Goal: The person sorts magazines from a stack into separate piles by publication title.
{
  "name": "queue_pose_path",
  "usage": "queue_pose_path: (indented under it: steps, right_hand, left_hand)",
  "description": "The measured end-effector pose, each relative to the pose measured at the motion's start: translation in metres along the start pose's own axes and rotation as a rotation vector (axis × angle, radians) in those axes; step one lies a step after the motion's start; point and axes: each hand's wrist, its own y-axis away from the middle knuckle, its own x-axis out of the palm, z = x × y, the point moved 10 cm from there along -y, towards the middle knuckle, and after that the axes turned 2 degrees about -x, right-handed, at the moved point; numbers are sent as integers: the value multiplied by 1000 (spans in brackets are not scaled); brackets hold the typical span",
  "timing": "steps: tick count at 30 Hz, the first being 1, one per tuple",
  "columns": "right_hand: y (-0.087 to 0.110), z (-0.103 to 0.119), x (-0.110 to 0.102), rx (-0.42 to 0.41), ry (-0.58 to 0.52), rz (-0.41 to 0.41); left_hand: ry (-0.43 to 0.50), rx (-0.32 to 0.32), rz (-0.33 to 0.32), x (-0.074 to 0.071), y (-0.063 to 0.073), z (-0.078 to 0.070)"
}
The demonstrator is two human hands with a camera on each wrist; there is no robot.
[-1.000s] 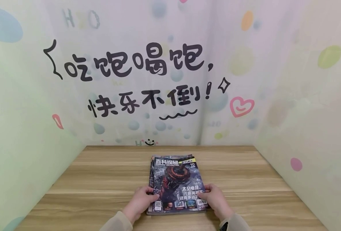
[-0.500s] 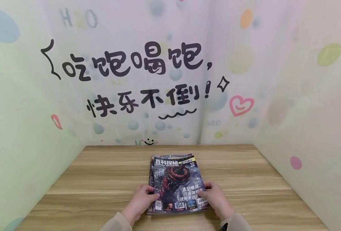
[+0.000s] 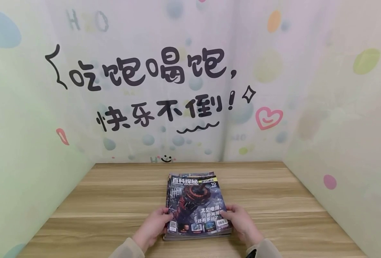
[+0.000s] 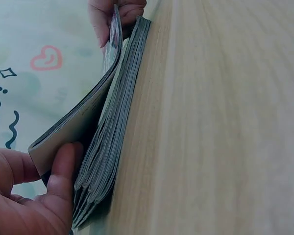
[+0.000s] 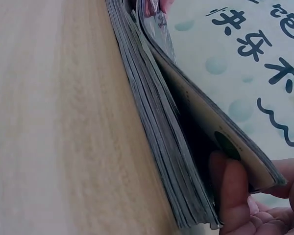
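Note:
A dark magazine (image 3: 195, 200) with a red ring-shaped machine and white Chinese lettering on its cover lies uppermost on a stack of magazines (image 4: 120, 112). My left hand (image 3: 153, 225) pinches its left edge near the front corner, thumb on the cover. On the opposite edge my right hand (image 3: 242, 224) pinches it the same way. Both wrist views show the magazine's near side raised off the stack, leaving a dark wedge-shaped gap. Fingers (image 5: 235, 191) of the right hand reach into that gap beneath it. Farther back, the magazine comes close to the stack.
The stack rests on a wood-grain table (image 3: 113, 200), its pages slightly uneven at the edges. A printed curtain (image 3: 190, 147) with black Chinese lettering stands behind the table. Pale walls (image 3: 338, 143) close in the left and right sides.
The top magazine has shifted slightly left relative to the stack, its near edge a little raised. My left hand has moved a little left with it; the right hand keeps its hold.

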Motion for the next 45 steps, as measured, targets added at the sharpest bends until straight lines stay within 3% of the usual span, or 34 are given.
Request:
queue_pose_path:
  steps: [9, 17, 25, 38, 45]
  right_hand:
    - [5, -6, 5, 74, -59, 115]
    - [3, -8, 6, 60, -69, 138]
    - [3, -6, 10, 46, -82, 224]
    - [2, 2, 5, 24, -78, 187]
    - [3, 10, 16, -5, -59, 190]
  left_hand:
    - [41, -40, 5, 2, 4, 1]
    - [57, -47, 24, 4, 4, 1]
    - [47, -41, 54, 3, 3, 4]
    - [86, -24, 60, 3, 5, 1]
    - [71, -8, 32, -8, 8, -1]
